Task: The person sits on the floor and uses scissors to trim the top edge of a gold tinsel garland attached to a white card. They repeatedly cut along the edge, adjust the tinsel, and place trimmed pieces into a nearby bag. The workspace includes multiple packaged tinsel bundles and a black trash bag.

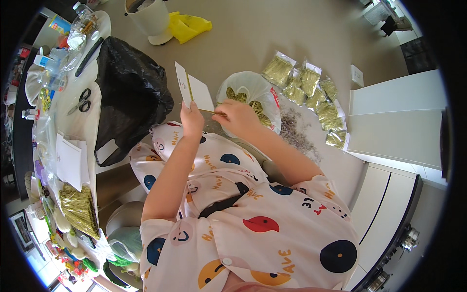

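My left hand (pixel 192 119) grips the lower end of a folded white card (pixel 201 91), held up in front of my knees. A narrow gold band (pixel 189 87) runs along the card's fold. My right hand (pixel 239 117) is close beside it, its fingers pinching a thin gold strip (pixel 207 111) that stretches across from the card's lower edge. What the strip joins to is hidden by my fingers. Just beyond my right hand, a translucent white plastic bag (pixel 228 78) holds gold tinsel-like fringe (pixel 261 112).
Several clear packets of gold fringe (pixel 310 78) lie on the floor, near scattered dark clippings (pixel 297 131). A black plastic bag (pixel 127 80) hangs over the table edge. On the table (pixel 82 126) are scissors (pixel 84 101), white cards (pixel 69 160) and a gold fringe bundle (pixel 78 208).
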Tool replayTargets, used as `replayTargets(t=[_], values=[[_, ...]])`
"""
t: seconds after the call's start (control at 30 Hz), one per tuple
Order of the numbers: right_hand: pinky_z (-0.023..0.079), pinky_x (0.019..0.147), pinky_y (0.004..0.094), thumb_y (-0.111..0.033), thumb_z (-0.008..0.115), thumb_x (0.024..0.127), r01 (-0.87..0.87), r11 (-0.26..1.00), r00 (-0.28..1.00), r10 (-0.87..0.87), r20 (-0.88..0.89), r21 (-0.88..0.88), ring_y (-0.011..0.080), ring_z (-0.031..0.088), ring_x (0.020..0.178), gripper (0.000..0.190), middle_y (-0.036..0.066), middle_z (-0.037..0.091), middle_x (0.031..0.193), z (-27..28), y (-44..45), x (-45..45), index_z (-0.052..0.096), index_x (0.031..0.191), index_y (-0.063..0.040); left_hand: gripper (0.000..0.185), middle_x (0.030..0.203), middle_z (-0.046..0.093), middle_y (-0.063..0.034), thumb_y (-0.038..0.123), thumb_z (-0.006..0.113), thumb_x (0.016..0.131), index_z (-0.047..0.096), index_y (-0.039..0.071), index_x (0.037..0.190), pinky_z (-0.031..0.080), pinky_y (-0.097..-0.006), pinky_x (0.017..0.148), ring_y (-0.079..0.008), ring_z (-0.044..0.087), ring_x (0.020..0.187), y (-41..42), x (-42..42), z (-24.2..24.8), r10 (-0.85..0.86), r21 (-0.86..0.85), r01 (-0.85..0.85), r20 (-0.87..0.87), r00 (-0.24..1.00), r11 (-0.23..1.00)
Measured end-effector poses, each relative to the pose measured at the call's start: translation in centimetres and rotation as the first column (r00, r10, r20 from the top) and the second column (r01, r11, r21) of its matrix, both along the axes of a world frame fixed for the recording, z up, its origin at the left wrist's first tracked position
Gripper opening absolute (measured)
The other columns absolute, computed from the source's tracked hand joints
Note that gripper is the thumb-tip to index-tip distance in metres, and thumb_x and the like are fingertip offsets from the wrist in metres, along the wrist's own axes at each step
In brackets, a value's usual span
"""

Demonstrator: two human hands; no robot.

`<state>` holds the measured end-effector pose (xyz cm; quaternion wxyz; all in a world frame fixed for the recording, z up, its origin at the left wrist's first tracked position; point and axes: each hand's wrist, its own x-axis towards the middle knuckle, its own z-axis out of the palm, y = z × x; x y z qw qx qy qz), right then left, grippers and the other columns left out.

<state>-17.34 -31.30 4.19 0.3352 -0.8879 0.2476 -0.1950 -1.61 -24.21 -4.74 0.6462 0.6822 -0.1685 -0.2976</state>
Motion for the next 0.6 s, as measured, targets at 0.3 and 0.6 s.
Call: replayTargets(t=[0.3,0.6], values=[[0.047,0.063,0.0319,-0.022,0.076,0.083,-0.042,0.96,0.998,0.053,-0.034,0.277,0.0172,0.06,0.069,0.02,0.007,0.067,0.081,5.9,-4.3,-3.4,0.07,0.087,-0.004,0.029,0.111,0.063,-0.0105,0.012,0.045,0.102,0.053,-0.003,0.126,0.048,-0.0317,0.087,-0.0181,0.06,0.098,2.3,5.4,2.3,-0.449,0.253,0.447,-0.05,0.892,0.858],[0.046,0.062,0.028,-0.018,0.077,0.082,0.039,0.915,0.997,-0.061,0.042,0.401,0.0121,0.059,0.068,0.018,0.006,0.068,0.078,3.5,-8.6,-2.8,0.071,0.086,-0.001,0.036,0.128,0.06,-0.0124,0.014,0.048,0.102,0.049,-0.004,0.134,0.048,-0.0333,0.098,-0.0193,0.059,0.113,4.1,4.1,8.3,-0.596,-0.094,0.632,-0.464,0.656,0.769]])
